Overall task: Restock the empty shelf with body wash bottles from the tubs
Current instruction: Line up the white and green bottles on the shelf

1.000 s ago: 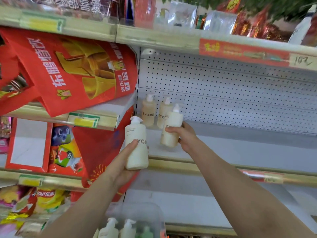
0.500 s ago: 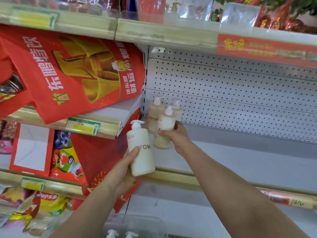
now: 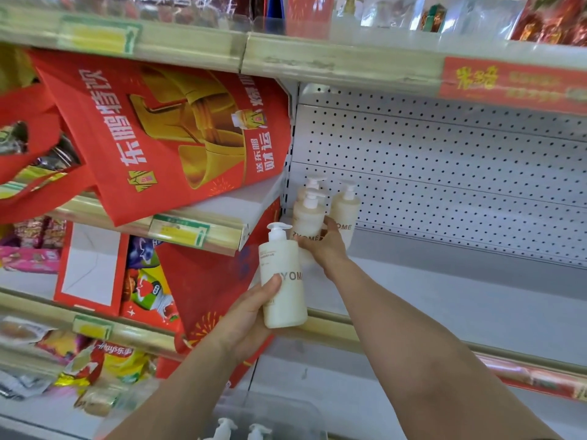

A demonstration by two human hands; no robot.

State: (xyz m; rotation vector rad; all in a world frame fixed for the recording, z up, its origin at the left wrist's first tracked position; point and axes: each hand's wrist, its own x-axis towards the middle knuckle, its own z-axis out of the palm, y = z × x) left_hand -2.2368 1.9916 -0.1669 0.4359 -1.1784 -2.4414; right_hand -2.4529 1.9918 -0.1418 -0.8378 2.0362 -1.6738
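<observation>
My left hand (image 3: 246, 315) grips a white pump bottle (image 3: 282, 281) marked ZYOME, upright in front of the white shelf (image 3: 444, 300), near its front left edge. My right hand (image 3: 325, 246) holds a cream pump bottle (image 3: 307, 219) at the shelf's back left corner, right in front of another bottle of which only the pump (image 3: 314, 182) shows. A third cream bottle (image 3: 346, 211) stands just to the right of them. Pump tops of more bottles (image 3: 241, 428) show in a clear tub at the bottom edge.
A white pegboard wall (image 3: 460, 185) backs the shelf. A red gift bag (image 3: 178, 138) hangs over the neighbouring shelf on the left, close to the bottles. Snack packs (image 3: 92, 363) fill the lower left shelves. The shelf above (image 3: 349, 61) carries wrapped goods.
My right hand carried its cream bottle back and left, up against the two standing bottles. My left hand kept its white bottle near the shelf's front edge.
</observation>
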